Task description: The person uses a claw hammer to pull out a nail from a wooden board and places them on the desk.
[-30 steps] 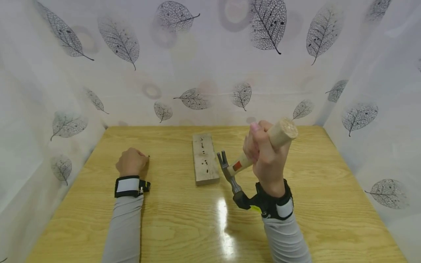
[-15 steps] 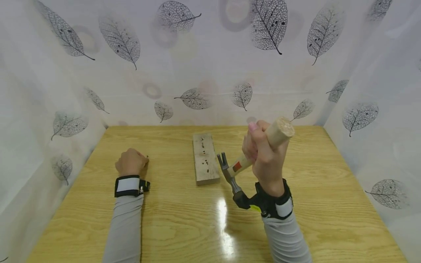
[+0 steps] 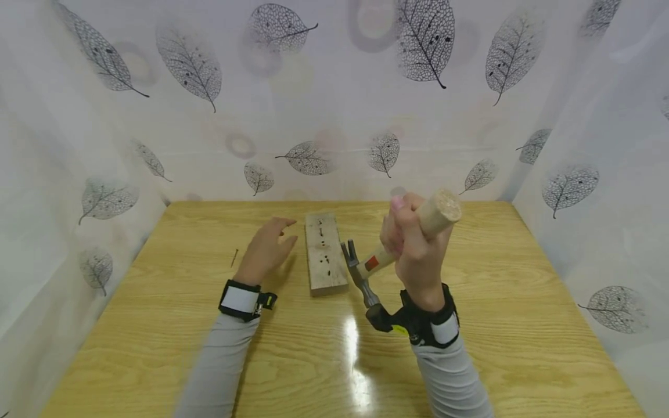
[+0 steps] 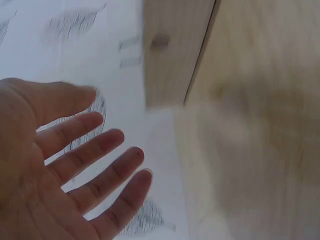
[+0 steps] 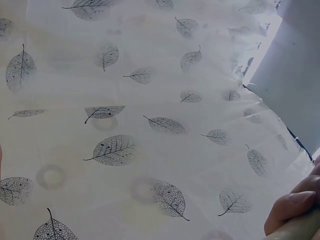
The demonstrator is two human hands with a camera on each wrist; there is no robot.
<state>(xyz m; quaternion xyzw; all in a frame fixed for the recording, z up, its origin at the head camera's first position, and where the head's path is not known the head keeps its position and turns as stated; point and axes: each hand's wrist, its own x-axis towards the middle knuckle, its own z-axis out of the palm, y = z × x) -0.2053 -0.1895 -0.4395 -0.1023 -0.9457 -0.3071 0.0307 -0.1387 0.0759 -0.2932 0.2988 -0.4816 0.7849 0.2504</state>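
Observation:
In the head view my left hand (image 3: 265,249) is just left of the wooden block (image 3: 326,255), fingers spread, not touching it. The left wrist view shows the same hand (image 4: 85,155) with empty fingers and the block (image 4: 175,55) beyond them. A small nail (image 3: 234,258) lies on the table behind that hand, to its left. Dark holes or marks dot the block's top. My right hand (image 3: 420,249) grips the wooden handle of a hammer (image 3: 376,262), its metal head low, close to the block's right side. In the right wrist view part of the hand (image 5: 295,205) shows on the handle.
The wooden table (image 3: 157,348) carries the block near its back half. A pale curtain (image 3: 334,104) with leaf prints surrounds the table at the back and both sides.
My left hand has left the nail, moved right toward the block and spread its fingers; the nail now lies in full view. The right hand and hammer have shifted slightly left.

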